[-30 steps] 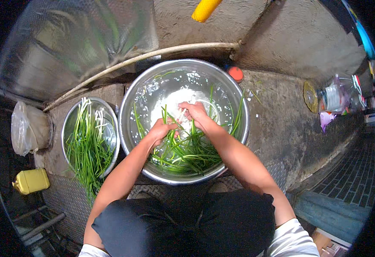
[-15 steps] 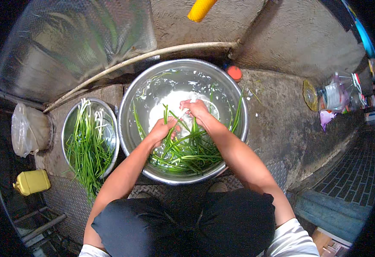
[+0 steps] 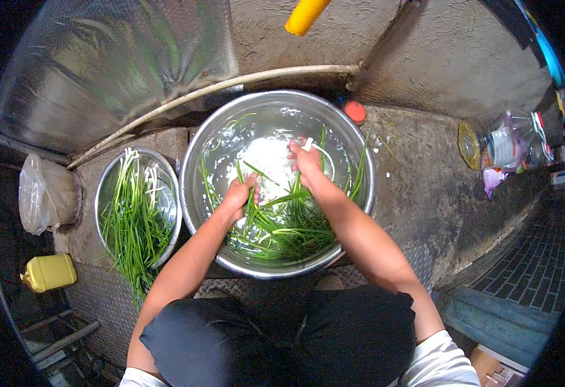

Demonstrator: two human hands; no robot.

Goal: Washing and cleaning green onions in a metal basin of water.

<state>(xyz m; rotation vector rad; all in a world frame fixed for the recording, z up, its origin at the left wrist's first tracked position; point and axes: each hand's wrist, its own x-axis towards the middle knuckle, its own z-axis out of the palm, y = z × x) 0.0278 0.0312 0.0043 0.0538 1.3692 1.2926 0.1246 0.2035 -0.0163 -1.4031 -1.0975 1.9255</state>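
Two of our hands are down in the big steel basin (image 3: 192, 148), and much of what they do is hard to make out. Our left hand (image 3: 238, 193) is curled around a bunch of the green scallions (image 3: 282, 226), its fingers folded under and out of sight. Our right hand (image 3: 308, 161) is closed on the pale white ends of a few stalks, though foam and glare on the water (image 3: 266, 161) blur how tight that hold is. Our lap fills the lower edge and covers the basin's near rim, and the fisheye bends everything at the borders.

The scallions in the basin are long, thin and bright green, lying wet in a loose tangle across the near half of the water, with some stalks leaning up the right wall. The water around them is cloudy white with froth in the middle.

Just left of the basin stands a smaller steel bowl (image 3: 105, 187) with another heap of scallions (image 3: 134, 226) spilling over its near edge. Farther left sit a clear plastic bag (image 3: 40, 193) and a yellow jug (image 3: 49, 272). A pale hose (image 3: 231, 82) curves behind the basin, a small red cap (image 3: 356, 111) lies by its far rim, and a yellow handle (image 3: 305, 14) pokes in at the top.
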